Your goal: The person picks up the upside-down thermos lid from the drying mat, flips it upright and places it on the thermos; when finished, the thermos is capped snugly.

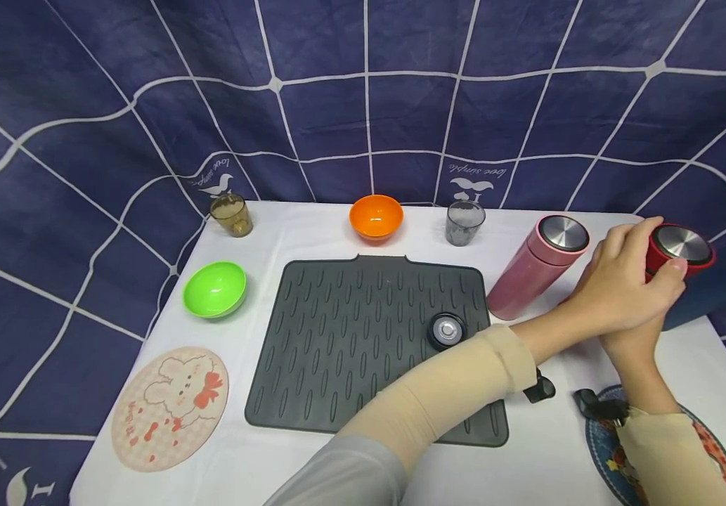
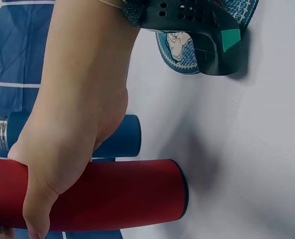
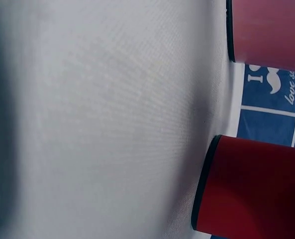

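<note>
Kitchen-style recording set-up; building type undetermined

Navy grid-printed cloth (image 1: 413,112) screens the white tabletop (image 1: 242,464), so the wider room cannot be identified. Domestic kitchenware is noted: ribbed grey mat (image 1: 356,337), orange bowl (image 1: 376,216), green bowl (image 1: 214,289), pink flask (image 1: 527,274), red flask (image 2: 137,196). Black wrist-worn devices (image 1: 597,405) indicate filming rather than ordinary household use.

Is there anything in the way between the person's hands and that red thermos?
No, nothing visible: the left hand grips the red thermos near its lid, and the right hand holds its body. The pink thermos and blue bottle stand on either side of it, not in between.
</note>
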The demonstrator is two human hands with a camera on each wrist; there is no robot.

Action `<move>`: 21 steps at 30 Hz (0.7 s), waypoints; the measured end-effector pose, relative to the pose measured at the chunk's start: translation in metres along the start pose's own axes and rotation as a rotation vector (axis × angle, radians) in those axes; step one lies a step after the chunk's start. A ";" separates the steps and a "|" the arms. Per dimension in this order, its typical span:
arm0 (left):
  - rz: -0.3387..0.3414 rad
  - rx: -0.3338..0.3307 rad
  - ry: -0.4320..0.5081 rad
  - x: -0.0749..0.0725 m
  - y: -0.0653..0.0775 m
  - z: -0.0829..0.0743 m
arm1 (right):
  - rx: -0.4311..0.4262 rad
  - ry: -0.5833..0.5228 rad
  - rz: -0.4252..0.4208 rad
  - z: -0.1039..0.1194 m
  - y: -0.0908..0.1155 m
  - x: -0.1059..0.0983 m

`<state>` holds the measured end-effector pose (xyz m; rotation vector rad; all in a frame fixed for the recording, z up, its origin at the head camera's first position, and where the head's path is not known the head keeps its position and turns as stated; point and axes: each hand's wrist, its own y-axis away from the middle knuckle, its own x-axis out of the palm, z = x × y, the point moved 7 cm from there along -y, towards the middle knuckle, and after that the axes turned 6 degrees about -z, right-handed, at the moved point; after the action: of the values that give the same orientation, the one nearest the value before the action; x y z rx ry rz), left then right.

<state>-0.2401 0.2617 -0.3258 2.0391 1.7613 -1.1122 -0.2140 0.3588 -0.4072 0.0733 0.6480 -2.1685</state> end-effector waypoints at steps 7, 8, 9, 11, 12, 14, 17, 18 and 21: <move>-0.083 -0.037 0.067 -0.005 0.000 0.003 | 0.008 -0.064 -0.012 0.000 -0.001 0.000; -0.081 -0.031 0.064 -0.005 0.001 0.003 | 0.012 -0.060 -0.014 0.000 -0.001 0.001; -0.078 -0.023 0.052 -0.005 0.001 0.003 | 0.016 -0.045 -0.019 -0.001 -0.001 0.001; -0.056 -0.012 0.037 -0.003 0.003 0.002 | 0.030 -0.010 -0.025 -0.007 -0.002 0.001; -0.043 -0.004 0.032 -0.002 0.003 0.002 | 0.028 -0.002 -0.026 -0.007 -0.001 0.000; -0.026 0.001 0.024 -0.001 0.003 0.000 | 0.025 0.006 -0.030 -0.006 -0.002 -0.001; -0.016 -0.015 0.034 0.000 0.001 -0.001 | 0.014 -0.030 -0.020 -0.003 -0.003 -0.001; -0.017 -0.025 0.031 -0.001 0.000 0.000 | 0.007 -0.049 -0.013 -0.002 -0.003 -0.001; -0.034 -0.050 0.023 -0.002 -0.001 0.001 | 0.014 -0.099 0.016 0.000 -0.001 0.002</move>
<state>-0.2413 0.2599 -0.3253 2.0078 1.8224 -1.0481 -0.2159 0.3578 -0.4068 -0.0209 0.5738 -2.1469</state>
